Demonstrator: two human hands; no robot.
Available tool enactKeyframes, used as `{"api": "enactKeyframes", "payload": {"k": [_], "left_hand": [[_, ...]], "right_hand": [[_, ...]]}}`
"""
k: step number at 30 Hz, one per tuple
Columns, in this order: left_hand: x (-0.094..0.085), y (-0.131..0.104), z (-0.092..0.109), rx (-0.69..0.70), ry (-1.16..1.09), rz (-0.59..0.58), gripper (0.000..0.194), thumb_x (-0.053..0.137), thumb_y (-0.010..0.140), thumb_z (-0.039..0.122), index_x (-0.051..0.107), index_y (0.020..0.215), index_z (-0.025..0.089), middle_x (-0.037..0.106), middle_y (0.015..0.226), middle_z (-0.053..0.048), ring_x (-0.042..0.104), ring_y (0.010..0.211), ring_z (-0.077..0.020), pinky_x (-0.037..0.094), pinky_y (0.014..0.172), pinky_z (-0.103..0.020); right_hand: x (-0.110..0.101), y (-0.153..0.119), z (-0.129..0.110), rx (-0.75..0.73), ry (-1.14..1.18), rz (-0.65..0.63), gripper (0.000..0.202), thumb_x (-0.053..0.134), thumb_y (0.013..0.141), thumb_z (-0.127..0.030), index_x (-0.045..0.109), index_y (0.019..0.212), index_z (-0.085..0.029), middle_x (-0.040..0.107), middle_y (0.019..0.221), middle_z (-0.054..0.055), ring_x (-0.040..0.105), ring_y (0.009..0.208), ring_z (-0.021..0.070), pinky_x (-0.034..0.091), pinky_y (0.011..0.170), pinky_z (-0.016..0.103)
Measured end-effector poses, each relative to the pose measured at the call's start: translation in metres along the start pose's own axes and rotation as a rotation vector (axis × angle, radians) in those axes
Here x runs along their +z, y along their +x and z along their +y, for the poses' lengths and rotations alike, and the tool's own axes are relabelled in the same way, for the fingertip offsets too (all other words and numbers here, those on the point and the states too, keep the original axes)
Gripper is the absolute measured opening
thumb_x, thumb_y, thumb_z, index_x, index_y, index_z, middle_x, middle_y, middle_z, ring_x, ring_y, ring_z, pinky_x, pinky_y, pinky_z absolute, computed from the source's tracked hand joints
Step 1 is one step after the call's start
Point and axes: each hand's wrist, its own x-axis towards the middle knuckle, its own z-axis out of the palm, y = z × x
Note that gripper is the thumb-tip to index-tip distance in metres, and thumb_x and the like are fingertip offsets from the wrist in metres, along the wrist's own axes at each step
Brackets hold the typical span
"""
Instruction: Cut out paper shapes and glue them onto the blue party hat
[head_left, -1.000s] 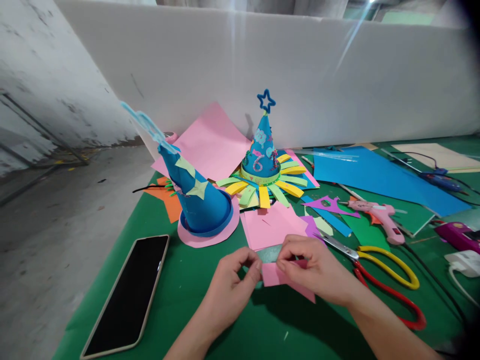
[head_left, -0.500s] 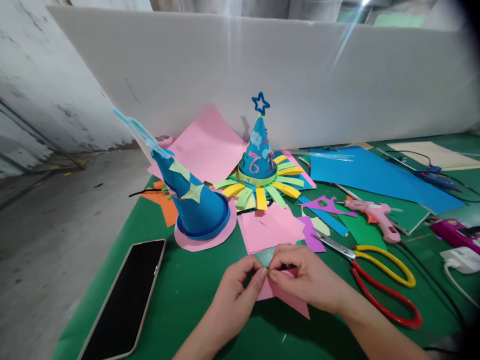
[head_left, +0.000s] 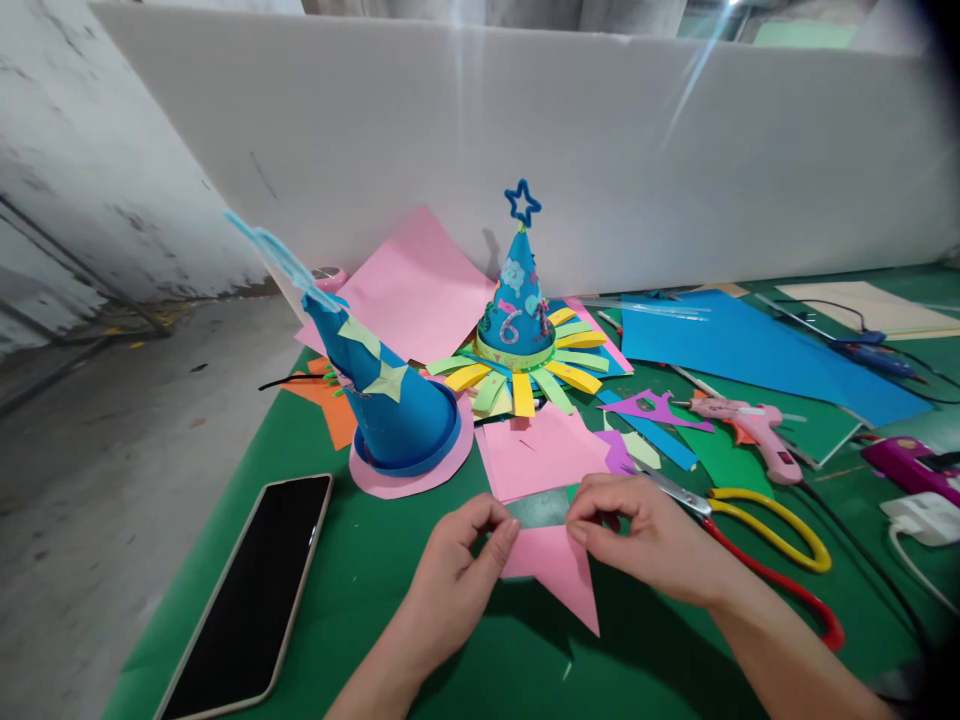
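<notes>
Between my two hands, a cut piece of pink paper (head_left: 559, 565) with pointed corners is held just above the green table. My left hand (head_left: 461, 565) pinches its left side between thumb and fingers. On the opposite side, my right hand (head_left: 637, 540) grips the paper's upper right edge with thumb and fingertips. One sharp point hangs down toward me. Just beyond the hands lies a small stack of pink paper sheets (head_left: 525, 455). Scissors (head_left: 705, 505) with one yellow and one red handle rest beside my right hand, partly covered by the forearm.
A tilted blue paper cone hat (head_left: 405, 420) stands left, a decorated cone hat (head_left: 514, 310) behind. A phone (head_left: 251, 600) lies at the left edge. Rightward are a pink glue gun (head_left: 757, 425), blue sheet (head_left: 742, 345) and white charger (head_left: 922, 520). A white board (head_left: 375, 130) closes off the back.
My hands were close together at the paper's middle and have moved apart. More of the pink paper now shows flat between them.
</notes>
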Motion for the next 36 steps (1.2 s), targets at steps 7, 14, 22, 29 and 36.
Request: {"api": "enactKeyframes", "payload": {"k": [7, 14, 22, 29, 36], "left_hand": [[-0.005, 0.003, 0.002, -0.015, -0.003, 0.049, 0.024, 0.044, 0.082, 0.029, 0.043, 0.060, 0.018, 0.037, 0.056, 0.005, 0.034, 0.053, -0.0101, 0.027, 0.049, -0.021], [0.004, 0.003, 0.001, -0.092, -0.209, 0.075, 0.022, 0.052, 0.077, 0.032, 0.049, 0.061, 0.017, 0.041, 0.056, 0.004, 0.039, 0.054, -0.0106, 0.032, 0.051, -0.021], [0.028, 0.000, -0.009, -0.222, -0.674, 0.304, 0.021, 0.065, 0.066, 0.033, 0.059, 0.076, 0.015, 0.055, 0.068, 0.000, 0.051, 0.064, -0.0127, 0.041, 0.063, -0.024], [0.028, 0.002, -0.017, -0.276, -0.640, 0.289, 0.023, 0.064, 0.069, 0.033, 0.053, 0.062, 0.015, 0.050, 0.055, 0.004, 0.048, 0.051, -0.0093, 0.038, 0.051, -0.021], [0.027, 0.002, -0.011, -0.239, -0.620, 0.231, 0.023, 0.053, 0.077, 0.037, 0.051, 0.067, 0.016, 0.057, 0.044, 0.002, 0.051, 0.046, -0.0121, 0.040, 0.055, -0.024]], "right_hand": [[-0.018, -0.005, 0.014, 0.064, 0.008, 0.135, 0.014, 0.052, 0.077, -0.026, 0.061, 0.071, -0.018, 0.058, 0.069, 0.001, 0.051, 0.064, 0.0133, 0.038, 0.055, 0.023], [0.012, 0.009, 0.006, 0.078, 0.209, -0.037, 0.018, 0.050, 0.077, -0.022, 0.053, 0.061, -0.016, 0.049, 0.056, -0.003, 0.043, 0.054, 0.0098, 0.034, 0.051, 0.022], [0.051, 0.015, 0.014, 0.088, 0.384, 0.421, 0.023, 0.049, 0.079, -0.033, 0.053, 0.065, -0.017, 0.040, 0.056, -0.003, 0.037, 0.054, 0.0102, 0.034, 0.050, 0.023], [0.031, -0.013, 0.025, 0.130, 0.184, 0.448, 0.022, 0.048, 0.080, -0.034, 0.059, 0.091, -0.018, 0.061, 0.081, 0.004, 0.055, 0.069, 0.0164, 0.045, 0.061, 0.027], [-0.049, -0.116, 0.117, 0.279, -0.675, 0.575, 0.036, 0.043, 0.078, -0.037, 0.048, 0.108, -0.018, 0.052, 0.108, 0.013, 0.051, 0.100, 0.0293, 0.042, 0.083, 0.044]]}}
